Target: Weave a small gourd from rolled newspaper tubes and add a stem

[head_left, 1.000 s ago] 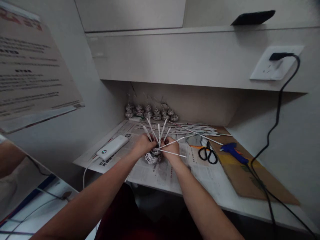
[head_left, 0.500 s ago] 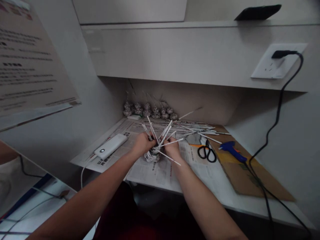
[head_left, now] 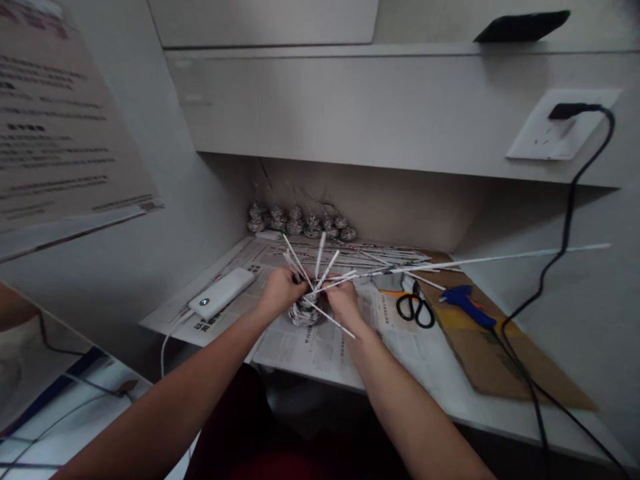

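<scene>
A small round piece of weaving point(head_left: 303, 313), made of rolled newspaper strips, rests on the newspaper in front of me. Several paper rods point(head_left: 321, 255) stick up and out from its top. My left hand point(head_left: 283, 291) is closed on the piece's left upper edge, its fingertips partly hidden behind the rods. On the other side my right hand point(head_left: 343, 297) is closed around a paper strip at the rim. One long pale paper strip point(head_left: 480, 259) runs from beside that hand far out to the right, over the cardboard.
Several woven gourd shapes point(head_left: 295, 220) line the back wall. Loose paper rods point(head_left: 380, 253) lie before them. Black-handled scissors point(head_left: 416, 310) and a blue glue gun point(head_left: 467, 305) on cardboard point(head_left: 495, 360) are at right, with a hanging black cord point(head_left: 541, 290). A white power bank point(head_left: 223, 293) lies left.
A long paper strip now stretches out to the right from my right hand. The upright rods have shifted and spread, while the woven piece stays in place.
</scene>
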{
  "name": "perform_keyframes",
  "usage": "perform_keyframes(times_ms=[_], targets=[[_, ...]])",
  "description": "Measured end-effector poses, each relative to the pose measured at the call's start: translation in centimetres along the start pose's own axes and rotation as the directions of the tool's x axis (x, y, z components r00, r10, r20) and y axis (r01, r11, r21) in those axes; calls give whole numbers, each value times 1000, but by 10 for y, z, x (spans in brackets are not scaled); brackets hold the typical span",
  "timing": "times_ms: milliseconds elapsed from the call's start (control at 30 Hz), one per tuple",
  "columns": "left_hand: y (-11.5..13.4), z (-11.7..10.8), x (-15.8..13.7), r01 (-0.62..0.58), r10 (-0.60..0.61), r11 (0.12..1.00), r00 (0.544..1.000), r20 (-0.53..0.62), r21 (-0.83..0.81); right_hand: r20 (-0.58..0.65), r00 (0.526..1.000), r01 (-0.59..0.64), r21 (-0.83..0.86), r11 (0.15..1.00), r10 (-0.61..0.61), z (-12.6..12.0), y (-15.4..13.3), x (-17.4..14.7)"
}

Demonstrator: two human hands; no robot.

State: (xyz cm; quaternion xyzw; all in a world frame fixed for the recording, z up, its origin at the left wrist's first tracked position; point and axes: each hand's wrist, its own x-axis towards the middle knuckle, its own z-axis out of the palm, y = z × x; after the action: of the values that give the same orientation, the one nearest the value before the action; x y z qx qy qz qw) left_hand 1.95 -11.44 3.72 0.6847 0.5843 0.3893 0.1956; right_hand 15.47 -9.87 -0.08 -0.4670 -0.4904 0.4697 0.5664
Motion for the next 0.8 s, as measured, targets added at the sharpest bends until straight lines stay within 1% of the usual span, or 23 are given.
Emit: perform_keyframes(times_ms=[100, 167, 267, 367, 433, 567, 700, 800], targets=[[2, -2, -1, 3, -3, 999, 1000, 8, 50, 3, 1000, -10, 81, 997, 9, 3, -3, -5], [4, -3, -2, -39, 37, 997, 999, 28, 65, -4, 1000, -15, 110, 994, 15, 4, -3, -6], [7, -7, -3, -98, 92, 992, 993, 79, 75, -39, 999, -17, 124, 992, 22, 4, -1, -5], [9, -10, -3, -114, 107, 989, 991, 83, 91, -82, 996, -8, 116, 993, 18, 5, 2, -4], [7, -10, -1, -95, 89, 992, 994, 69, 82, -97, 995, -1, 107, 994, 11, 5, 3, -5], [-2, -8, 4, 0, 0, 1000, 1000, 28, 5, -103, 995, 5, 93, 996, 5, 6, 3, -7], [-3, -4, 10, 32, -32, 999, 996, 85, 3, -95, 995, 12, 95, 995, -3, 7, -1, -10], [1, -1, 11, 74, -73, 997, 995, 71, -11, -103, 995, 14, 93, 996, -4, 7, -3, -11]])
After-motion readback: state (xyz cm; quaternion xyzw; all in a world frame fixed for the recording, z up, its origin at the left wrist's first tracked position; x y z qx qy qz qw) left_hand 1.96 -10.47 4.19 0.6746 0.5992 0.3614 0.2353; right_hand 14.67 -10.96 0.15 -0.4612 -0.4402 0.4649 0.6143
